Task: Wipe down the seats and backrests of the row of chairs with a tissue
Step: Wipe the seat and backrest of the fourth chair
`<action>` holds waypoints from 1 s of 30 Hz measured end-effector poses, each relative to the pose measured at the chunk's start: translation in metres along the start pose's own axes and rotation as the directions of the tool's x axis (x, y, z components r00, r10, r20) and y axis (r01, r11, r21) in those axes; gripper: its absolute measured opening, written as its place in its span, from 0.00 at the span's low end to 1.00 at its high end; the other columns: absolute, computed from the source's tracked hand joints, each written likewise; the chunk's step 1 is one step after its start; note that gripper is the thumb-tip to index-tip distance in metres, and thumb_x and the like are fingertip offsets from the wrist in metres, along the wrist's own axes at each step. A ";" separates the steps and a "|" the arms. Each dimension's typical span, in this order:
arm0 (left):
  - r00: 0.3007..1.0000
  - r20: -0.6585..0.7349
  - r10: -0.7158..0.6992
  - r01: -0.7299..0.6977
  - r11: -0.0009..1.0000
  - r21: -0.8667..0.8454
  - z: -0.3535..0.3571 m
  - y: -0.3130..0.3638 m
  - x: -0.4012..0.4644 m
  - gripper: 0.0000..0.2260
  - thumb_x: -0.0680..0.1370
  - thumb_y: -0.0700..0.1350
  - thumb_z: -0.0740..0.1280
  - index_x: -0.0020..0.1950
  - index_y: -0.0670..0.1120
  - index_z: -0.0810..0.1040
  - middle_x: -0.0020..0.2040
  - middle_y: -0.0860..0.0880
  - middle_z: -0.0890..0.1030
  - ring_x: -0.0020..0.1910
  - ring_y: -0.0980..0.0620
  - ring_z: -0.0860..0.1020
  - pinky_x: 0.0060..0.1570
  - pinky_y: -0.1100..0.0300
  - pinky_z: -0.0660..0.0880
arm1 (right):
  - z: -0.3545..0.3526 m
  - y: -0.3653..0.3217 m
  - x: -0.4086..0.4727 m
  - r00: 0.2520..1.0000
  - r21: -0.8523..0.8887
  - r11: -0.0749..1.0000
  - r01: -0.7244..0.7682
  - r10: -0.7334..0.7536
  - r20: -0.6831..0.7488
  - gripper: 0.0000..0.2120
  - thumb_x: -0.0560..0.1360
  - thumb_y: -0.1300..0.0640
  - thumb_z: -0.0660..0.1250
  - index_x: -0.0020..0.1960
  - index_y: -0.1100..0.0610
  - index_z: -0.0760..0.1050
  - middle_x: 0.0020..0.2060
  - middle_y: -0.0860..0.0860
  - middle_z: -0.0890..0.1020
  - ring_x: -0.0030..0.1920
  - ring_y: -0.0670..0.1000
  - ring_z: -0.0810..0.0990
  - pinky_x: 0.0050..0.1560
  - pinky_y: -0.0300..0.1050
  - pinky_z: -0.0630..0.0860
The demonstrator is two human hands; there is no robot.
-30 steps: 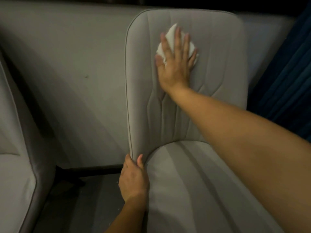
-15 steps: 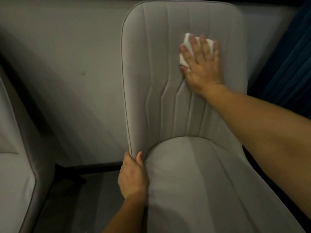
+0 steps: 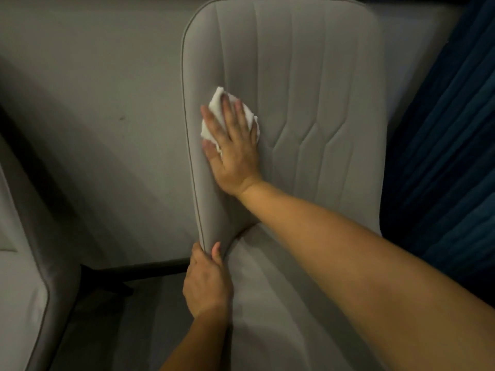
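Head view: right hand [image 3: 233, 153] presses tissue [image 3: 214, 103] on backrest [image 3: 308, 76] — no writing.

wall [image 3: 93, 129] behind backrest [image 3: 308, 89], curtain [image 3: 442, 156] rt

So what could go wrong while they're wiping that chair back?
The tissue is bunched under the flat right hand, so it could slip out or tear against the backrest seams. The wipe sits near the left edge, so the right side may get skipped. The left hand grips only that edge, so the chair might twist.
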State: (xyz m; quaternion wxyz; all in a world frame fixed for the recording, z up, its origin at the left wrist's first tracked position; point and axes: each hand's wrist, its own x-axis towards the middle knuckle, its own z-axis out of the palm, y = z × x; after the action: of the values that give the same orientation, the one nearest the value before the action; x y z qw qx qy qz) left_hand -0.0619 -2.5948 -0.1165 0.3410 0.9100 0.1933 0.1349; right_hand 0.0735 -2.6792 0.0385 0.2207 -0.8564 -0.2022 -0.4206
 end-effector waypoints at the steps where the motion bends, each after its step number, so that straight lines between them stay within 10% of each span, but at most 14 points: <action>1: 1.000 0.002 -0.001 0.001 1.000 0.004 0.000 0.000 0.000 0.30 0.78 0.65 0.49 0.68 0.45 0.69 0.60 0.41 0.79 0.54 0.38 0.78 0.48 0.47 0.73 | -0.007 0.014 -0.002 0.992 -0.095 0.989 0.115 -0.110 0.057 0.25 0.81 0.47 0.57 0.75 0.53 0.68 0.77 0.59 0.64 0.78 0.63 0.59 0.72 0.71 0.56; 5: 1.000 0.003 0.001 -0.001 1.000 0.002 0.001 -0.001 0.001 0.27 0.79 0.64 0.50 0.65 0.45 0.70 0.58 0.41 0.80 0.52 0.36 0.78 0.46 0.46 0.74 | -0.055 0.105 -0.003 0.817 -0.415 0.708 0.571 -0.443 0.369 0.23 0.82 0.50 0.60 0.77 0.50 0.66 0.76 0.56 0.67 0.75 0.64 0.64 0.72 0.72 0.59; 10: 1.000 -0.005 -0.020 0.020 1.000 -0.009 0.004 -0.003 0.002 0.26 0.80 0.64 0.52 0.65 0.45 0.70 0.58 0.40 0.80 0.52 0.35 0.78 0.46 0.46 0.72 | -0.130 0.204 -0.023 0.789 -0.566 0.561 0.604 -0.322 0.524 0.25 0.84 0.53 0.58 0.80 0.54 0.60 0.79 0.57 0.59 0.77 0.65 0.58 0.74 0.71 0.53; 18: 1.000 -0.004 -0.031 0.030 0.999 -0.020 0.006 -0.004 0.002 0.24 0.80 0.64 0.51 0.59 0.45 0.70 0.53 0.40 0.81 0.48 0.36 0.78 0.42 0.48 0.69 | -0.115 0.177 -0.066 0.957 -0.603 0.796 0.046 0.137 0.254 0.27 0.83 0.50 0.59 0.79 0.55 0.59 0.79 0.57 0.58 0.79 0.63 0.55 0.76 0.69 0.47; 23: 0.999 -0.033 -0.007 0.007 1.000 -0.015 0.006 -0.003 0.001 0.26 0.80 0.63 0.52 0.63 0.43 0.70 0.56 0.39 0.80 0.50 0.35 0.78 0.43 0.48 0.70 | -0.052 0.118 -0.078 0.861 -0.315 0.834 -0.453 0.501 0.086 0.28 0.83 0.50 0.57 0.81 0.54 0.55 0.80 0.58 0.52 0.80 0.60 0.48 0.78 0.61 0.42; 30: 0.998 -0.062 0.013 -0.013 1.000 0.005 0.008 -0.004 0.002 0.28 0.80 0.63 0.51 0.66 0.42 0.69 0.57 0.38 0.79 0.50 0.34 0.78 0.43 0.47 0.70 | -0.027 0.094 -0.149 0.837 -0.163 0.933 -0.320 0.359 0.413 0.26 0.84 0.52 0.57 0.80 0.54 0.56 0.81 0.55 0.51 0.80 0.59 0.47 0.78 0.60 0.48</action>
State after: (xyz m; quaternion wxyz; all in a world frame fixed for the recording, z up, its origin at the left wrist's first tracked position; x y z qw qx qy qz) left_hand -0.0581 -2.5955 -0.1249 0.3316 0.9075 0.1983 0.1649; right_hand 0.0224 -2.7947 -0.0872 0.2031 -0.9595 -0.0728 -0.1810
